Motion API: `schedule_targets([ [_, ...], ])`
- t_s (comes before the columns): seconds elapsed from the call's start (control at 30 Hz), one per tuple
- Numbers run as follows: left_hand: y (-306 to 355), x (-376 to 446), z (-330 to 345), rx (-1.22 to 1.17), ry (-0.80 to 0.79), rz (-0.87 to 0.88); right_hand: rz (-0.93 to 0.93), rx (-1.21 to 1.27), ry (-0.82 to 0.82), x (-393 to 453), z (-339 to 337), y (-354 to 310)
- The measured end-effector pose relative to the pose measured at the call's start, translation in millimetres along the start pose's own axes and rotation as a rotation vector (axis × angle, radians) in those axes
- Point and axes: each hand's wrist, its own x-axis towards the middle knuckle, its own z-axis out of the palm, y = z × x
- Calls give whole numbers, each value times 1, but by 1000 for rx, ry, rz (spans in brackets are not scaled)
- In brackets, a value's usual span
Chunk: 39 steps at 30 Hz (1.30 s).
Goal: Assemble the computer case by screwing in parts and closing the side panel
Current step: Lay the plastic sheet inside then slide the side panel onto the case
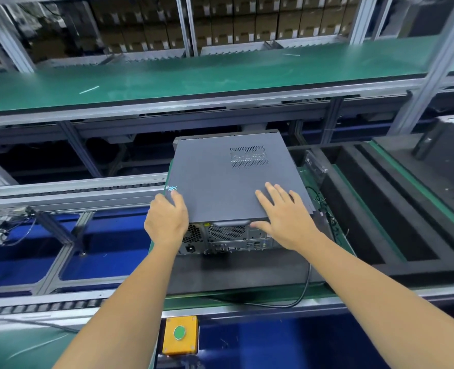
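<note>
A dark grey computer case (pixel 220 179) lies flat on a black mat on a green pallet, its side panel on top with a perforated vent (pixel 249 156) near the far right. Its rear ports and fan grilles (pixel 227 233) face me. My left hand (pixel 166 221) wraps over the near left corner of the panel, fingers curled down the left edge. My right hand (pixel 284 217) lies flat on the panel's near right area, fingers straight and spread, thumb over the rear edge.
A black cable (pixel 304 286) runs from the case's right side across the pallet's front. A yellow box with a green button (pixel 179 332) sits at the near rail. Black foam trays (pixel 380 209) lie to the right; conveyor rails (pixel 68 187) to the left; a green shelf (pixel 194 73) beyond.
</note>
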Motion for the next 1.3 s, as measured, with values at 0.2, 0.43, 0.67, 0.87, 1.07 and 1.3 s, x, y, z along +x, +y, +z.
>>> schedule_targets([
  [0.2, -1, -3, -1, 32, -8, 43, -37, -107, 0, 0, 0, -7],
  [0.43, -2, -6, -4, 47, -23, 107, -51, -21, 49, -2, 3, -9],
  [0.67, -1, -7, -4, 40, -12, 106, -36, 65, 81, -2, 5, -9],
  [0.87, 0, 1, 1, 71, 40, 96, -60, 129, 97, 4, 6, -3],
  [1.07, -2, 5, 6, 87, 53, 70, -42, 158, 173, 6, 5, -6],
  [1.3, -7, 4, -4, -66, 11, 62, 166, 390, 340, 8, -3, 5],
])
